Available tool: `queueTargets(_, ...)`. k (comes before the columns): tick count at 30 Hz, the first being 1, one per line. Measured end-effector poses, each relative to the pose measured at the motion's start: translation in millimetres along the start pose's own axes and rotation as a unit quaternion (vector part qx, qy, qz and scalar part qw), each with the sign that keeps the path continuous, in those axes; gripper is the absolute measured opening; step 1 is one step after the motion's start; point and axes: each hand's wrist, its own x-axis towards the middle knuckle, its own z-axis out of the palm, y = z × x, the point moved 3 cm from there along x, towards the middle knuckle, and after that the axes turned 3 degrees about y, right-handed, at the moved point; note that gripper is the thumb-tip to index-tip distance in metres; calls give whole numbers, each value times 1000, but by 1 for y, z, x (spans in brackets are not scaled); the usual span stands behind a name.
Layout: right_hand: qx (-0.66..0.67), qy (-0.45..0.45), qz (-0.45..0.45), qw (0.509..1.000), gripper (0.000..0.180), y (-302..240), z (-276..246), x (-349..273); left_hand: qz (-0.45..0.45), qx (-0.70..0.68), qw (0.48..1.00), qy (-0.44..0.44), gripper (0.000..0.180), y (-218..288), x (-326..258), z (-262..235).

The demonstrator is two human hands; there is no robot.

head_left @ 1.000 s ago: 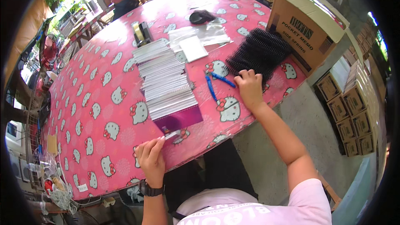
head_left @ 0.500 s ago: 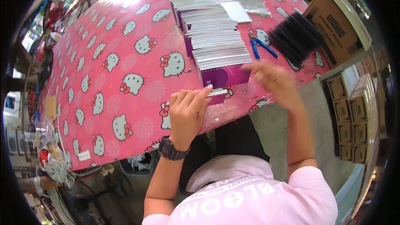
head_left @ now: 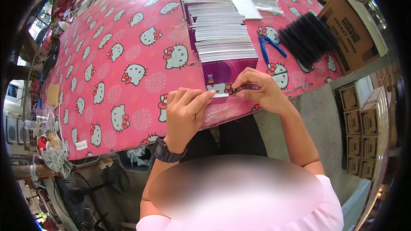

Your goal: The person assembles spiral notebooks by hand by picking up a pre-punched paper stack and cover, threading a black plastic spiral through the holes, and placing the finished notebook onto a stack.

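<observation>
Head view: the right hand point(head_left: 266, 90) has swung in from the black coil pile point(head_left: 307, 38) at right, fingers now clamped on a dark coil point(head_left: 249, 87), bringing it just beside the pad point(head_left: 221, 96) pinched in the left hand's point(head_left: 186, 110) fingers, near tabletop point(head_left: 185, 79) edge.

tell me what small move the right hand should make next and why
Perhaps ease the dark spring toward the small pad: the right hand holds the spring close by, while the left hand holds the pad's left end.
</observation>
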Motion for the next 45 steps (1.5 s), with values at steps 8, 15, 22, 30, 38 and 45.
queueTargets(8,-137,-22,-117,983,14,-8,-3,1,-8,-5,1000,-7,17,0,-4,1)
queueTargets(15,-68,-131,19,989,19,2,2,-3,-21,-8,1000,-12,16,1,-2,0)
queueTargets(22,-56,-69,35,995,35,-4,1,-1,-48,-63,996,-40,23,19,13,14)
queueTargets(30,-126,171,3,977,27,10,-109,72,-41,-20,993,-108,21,21,11,14)
queueTargets(38,-497,255,-3,829,28,151,-233,235,-62,-7,986,-152,23,15,8,17)
queueTargets(45,-729,225,76,642,22,209,-254,308,-96,-93,985,-109,17,24,26,7)
